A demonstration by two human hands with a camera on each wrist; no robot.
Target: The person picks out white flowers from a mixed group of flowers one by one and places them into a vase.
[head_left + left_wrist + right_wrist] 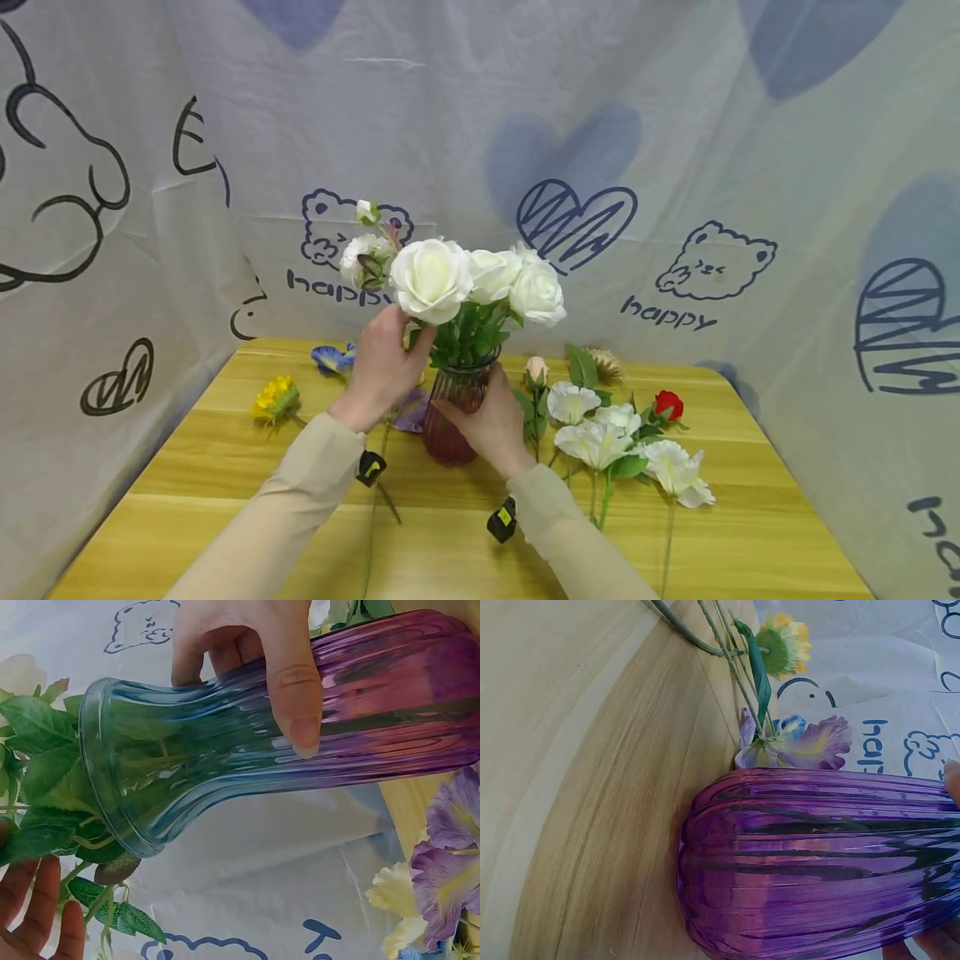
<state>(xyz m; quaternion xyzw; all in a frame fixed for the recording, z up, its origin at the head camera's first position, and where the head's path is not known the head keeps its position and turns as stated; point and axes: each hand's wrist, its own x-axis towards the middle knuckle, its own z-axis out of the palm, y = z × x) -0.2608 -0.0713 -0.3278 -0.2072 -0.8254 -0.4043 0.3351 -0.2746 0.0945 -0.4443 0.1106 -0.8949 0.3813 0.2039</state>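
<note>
A ribbed glass vase (452, 417), bluish at the neck and purple-pink below, stands on the table holding several white roses (431, 280) with green leaves. My right hand (495, 421) grips the vase round its upper body; in the left wrist view its thumb (294, 705) lies across the glass. Just under the largest bloom, my left hand (384, 367) pinches the rose among its leaves; the exact grip is partly hidden by the flower. Dark stems show through the vase wall (817, 862) in the right wrist view.
On the wooden table (225, 467), a yellow flower (275, 398), a blue flower (332, 359) and a purple iris (411, 411) lie left. Several white flowers (596, 442), a red rose (668, 406) and a pale bud (536, 369) lie right. A printed curtain (465, 125) hangs behind.
</note>
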